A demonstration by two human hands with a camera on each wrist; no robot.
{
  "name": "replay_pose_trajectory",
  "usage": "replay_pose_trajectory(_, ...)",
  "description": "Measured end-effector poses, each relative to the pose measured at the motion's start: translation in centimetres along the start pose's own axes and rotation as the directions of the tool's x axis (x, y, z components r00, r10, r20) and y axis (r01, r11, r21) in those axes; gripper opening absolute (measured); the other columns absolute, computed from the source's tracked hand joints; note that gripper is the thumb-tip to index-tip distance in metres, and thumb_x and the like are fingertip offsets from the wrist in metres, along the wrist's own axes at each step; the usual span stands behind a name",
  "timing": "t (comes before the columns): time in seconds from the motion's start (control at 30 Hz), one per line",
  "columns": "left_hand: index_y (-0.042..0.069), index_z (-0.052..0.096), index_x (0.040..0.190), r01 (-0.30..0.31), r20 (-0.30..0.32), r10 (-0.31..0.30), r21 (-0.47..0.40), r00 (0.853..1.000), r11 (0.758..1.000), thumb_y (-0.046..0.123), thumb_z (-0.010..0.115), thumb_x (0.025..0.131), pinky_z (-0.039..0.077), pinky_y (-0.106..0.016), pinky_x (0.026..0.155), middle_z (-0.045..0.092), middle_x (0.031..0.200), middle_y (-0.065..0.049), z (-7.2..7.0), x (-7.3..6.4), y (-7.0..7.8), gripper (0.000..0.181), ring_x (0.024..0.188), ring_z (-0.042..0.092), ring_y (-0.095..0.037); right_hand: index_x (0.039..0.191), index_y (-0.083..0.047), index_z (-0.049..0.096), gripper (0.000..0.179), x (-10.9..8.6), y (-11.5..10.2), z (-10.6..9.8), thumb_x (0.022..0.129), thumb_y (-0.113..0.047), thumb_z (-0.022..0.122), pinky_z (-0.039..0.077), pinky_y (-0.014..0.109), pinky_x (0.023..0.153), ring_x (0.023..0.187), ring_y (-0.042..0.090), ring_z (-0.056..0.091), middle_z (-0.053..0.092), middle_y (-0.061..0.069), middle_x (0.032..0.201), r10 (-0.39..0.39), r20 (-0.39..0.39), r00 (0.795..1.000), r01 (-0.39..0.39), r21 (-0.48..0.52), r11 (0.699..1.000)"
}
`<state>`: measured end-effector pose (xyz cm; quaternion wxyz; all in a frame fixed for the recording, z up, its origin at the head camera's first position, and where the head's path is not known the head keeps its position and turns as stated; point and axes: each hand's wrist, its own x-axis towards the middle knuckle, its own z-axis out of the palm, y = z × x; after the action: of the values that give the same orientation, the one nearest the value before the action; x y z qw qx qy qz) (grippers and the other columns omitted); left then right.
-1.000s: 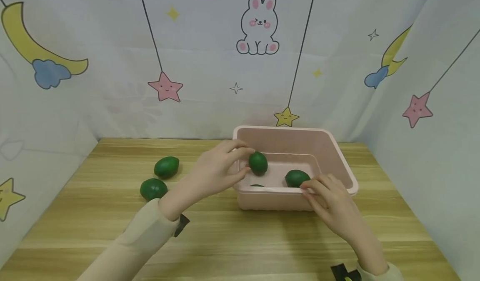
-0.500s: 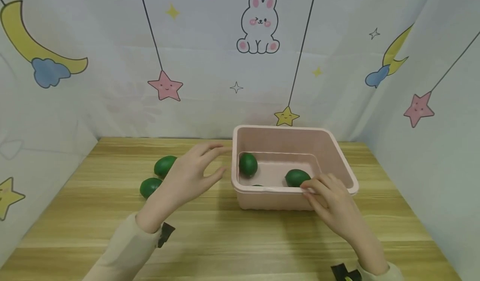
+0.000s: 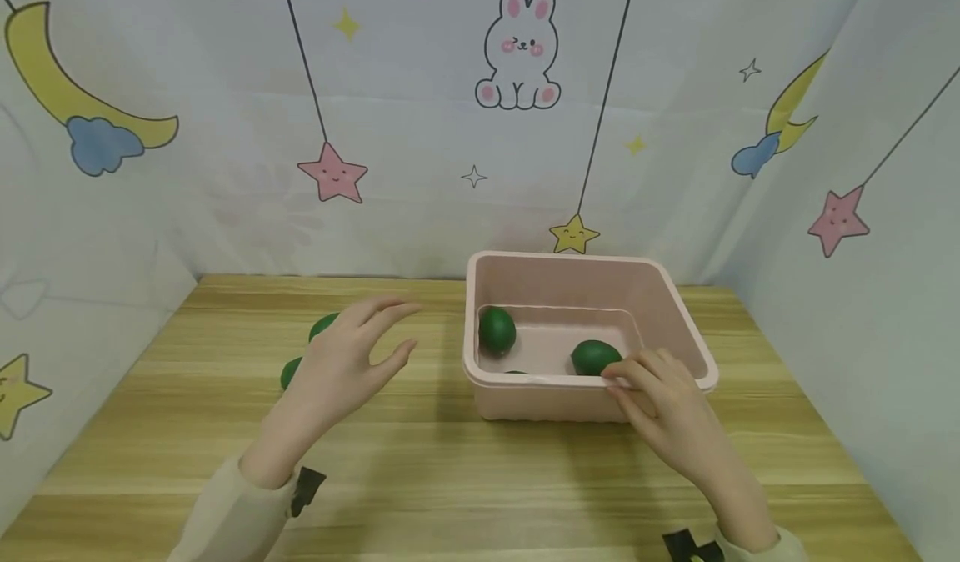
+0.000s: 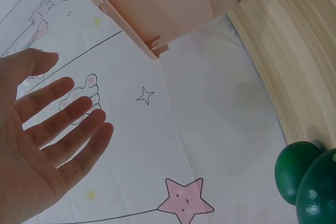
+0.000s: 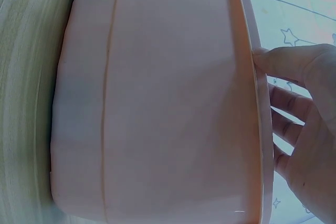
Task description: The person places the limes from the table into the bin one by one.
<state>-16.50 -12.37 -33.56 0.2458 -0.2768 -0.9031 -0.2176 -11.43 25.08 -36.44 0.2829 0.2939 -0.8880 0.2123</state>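
My left hand (image 3: 337, 362), fingers spread and holding nothing, is above the table between the pink plastic box (image 3: 547, 403) and two green limes (image 3: 323, 326) on the left, partly covering them. The left wrist view shows that pair, the nearer lime (image 4: 321, 195) overlapping the other lime (image 4: 294, 169). My right hand (image 3: 667, 403) pinches the box's front rim, its thumb (image 5: 283, 61) on the near side and fingers over the inside. In the box, one lime (image 3: 497, 331) lies at the left wall and another lime (image 3: 594, 358) near the right fingertips; a third shows as a sliver behind the front rim.
The box stands on a wood-grain table (image 3: 480, 495), towards its back right. Behind and at both sides hangs a white curtain (image 3: 420, 112) printed with stars, moons and a rabbit.
My left hand let go of a lime inside the box, and that lime settled against the left wall. The hand then moved left, out over the table. The right hand stayed on the rim.
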Motion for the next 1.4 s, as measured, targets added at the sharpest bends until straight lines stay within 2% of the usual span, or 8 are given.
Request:
replay_pose_trajectory(0.13, 0.017, 0.062, 0.126, 0.035, -0.025, -0.035, -0.002, 0.999, 0.999, 0.024, 0.070, 0.086, 0.054, -0.046, 0.084, 0.061, 0.124, -0.008, 0.1, -0.8, -0.9, 0.041, 0.115, 0.058, -0.028, 0.098, -0.014, 0.067, 0.021, 0.0, 0.0, 0.0, 0.080, -0.006, 0.072, 0.033, 0.020, 0.074, 0.082, 0.007, 0.044, 0.059, -0.009, 0.088, -0.015, -0.010, 1.000, 0.015, 0.000, 1.000)
replay_pose_trajectory(0.33, 0.017, 0.062, 0.125, 0.080, -0.058, -0.081, -0.018, 0.995, 0.997, 0.020, 0.070, 0.086, 0.055, -0.040, 0.073, 0.062, 0.122, -0.004, 0.2, -1.8, -1.9, 0.040, 0.107, 0.060, -0.024, 0.097, -0.013, 0.067, 0.025, 0.1, 0.0, 0.1, 0.076, -0.003, 0.074, 0.032, 0.019, 0.073, 0.082, 0.006, 0.044, 0.059, -0.010, 0.088, -0.035, -0.031, 0.999, 0.035, -0.002, 0.999)
replay_pose_trajectory(0.57, 0.009, 0.065, 0.121, 0.076, -0.088, -0.074, 0.015, 0.993, 0.997, 0.015, 0.073, 0.083, 0.055, -0.043, 0.075, 0.065, 0.116, -0.009, 0.6, -2.7, -2.9, 0.039, 0.105, 0.062, -0.029, 0.097, -0.013, 0.068, 0.024, 0.0, 0.0, 0.1, 0.076, -0.003, 0.074, 0.033, 0.019, 0.073, 0.081, 0.007, 0.044, 0.060, -0.008, 0.089, -0.035, -0.039, 0.999, 0.035, -0.002, 0.999)
replay_pose_trajectory(0.7, 0.008, 0.065, 0.120, 0.067, -0.088, -0.064, 0.025, 0.994, 0.997, 0.015, 0.073, 0.083, 0.055, -0.043, 0.075, 0.065, 0.116, -0.010, 0.9, -3.1, -3.5, 0.039, 0.106, 0.061, -0.030, 0.098, -0.014, 0.068, 0.023, -0.1, 0.0, 0.0, 0.078, -0.004, 0.073, 0.033, 0.021, 0.074, 0.083, 0.007, 0.045, 0.060, -0.008, 0.090, 0.006, -0.014, 1.000, -0.006, 0.000, 1.000)
replay_pose_trajectory(0.93, 0.007, 0.064, 0.119, 0.104, -0.064, -0.100, 0.074, 0.993, 0.992, 0.017, 0.072, 0.083, 0.056, -0.039, 0.062, 0.064, 0.114, -0.010, 1.4, -4.1, -4.8, 0.038, 0.108, 0.059, -0.030, 0.098, -0.014, 0.068, 0.024, 0.1, -0.1, 0.0, 0.078, -0.003, 0.073, 0.033, 0.021, 0.074, 0.081, 0.008, 0.045, 0.060, -0.009, 0.088, -0.019, -0.016, 1.000, 0.019, -0.010, 1.000)
replay_pose_trajectory(1.1, 0.006, 0.064, 0.118, 0.130, -0.032, -0.128, 0.084, 0.991, 0.988, 0.017, 0.073, 0.083, 0.057, -0.045, 0.069, 0.064, 0.113, -0.012, 1.6, -4.4, -5.7, 0.037, 0.106, 0.061, -0.032, 0.098, -0.014, 0.068, 0.023, 0.2, 0.1, 0.0, 0.078, -0.004, 0.073, 0.033, 0.021, 0.073, 0.081, 0.007, 0.044, 0.060, -0.009, 0.088, -0.014, -0.015, 1.000, 0.014, -0.009, 1.000)
replay_pose_trajectory(1.2, 0.004, 0.064, 0.119, 0.171, 0.018, -0.173, 0.082, 0.985, 0.982, 0.019, 0.072, 0.085, 0.056, -0.048, 0.074, 0.063, 0.114, -0.014, 1.6, -4.6, -6.2, 0.037, 0.106, 0.061, -0.034, 0.098, -0.015, 0.068, 0.024, 0.2, 0.0, 0.0, 0.077, -0.004, 0.074, 0.033, 0.020, 0.074, 0.082, 0.007, 0.044, 0.060, -0.009, 0.089, -0.007, -0.013, 1.000, 0.007, -0.009, 1.000)
replay_pose_trajectory(1.4, 0.006, 0.061, 0.125, 0.279, 0.179, -0.292, 0.096, 0.939, 0.955, 0.026, 0.067, 0.088, 0.051, -0.057, 0.086, 0.061, 0.119, -0.018, 1.3, -5.0, -7.1, 0.042, 0.112, 0.057, -0.040, 0.097, -0.014, 0.068, 0.025, 0.1, 0.0, 0.0, 0.076, -0.003, 0.074, 0.031, 0.019, 0.074, 0.082, 0.006, 0.043, 0.058, -0.010, 0.088, -0.014, -0.015, 1.000, 0.014, -0.008, 1.000)
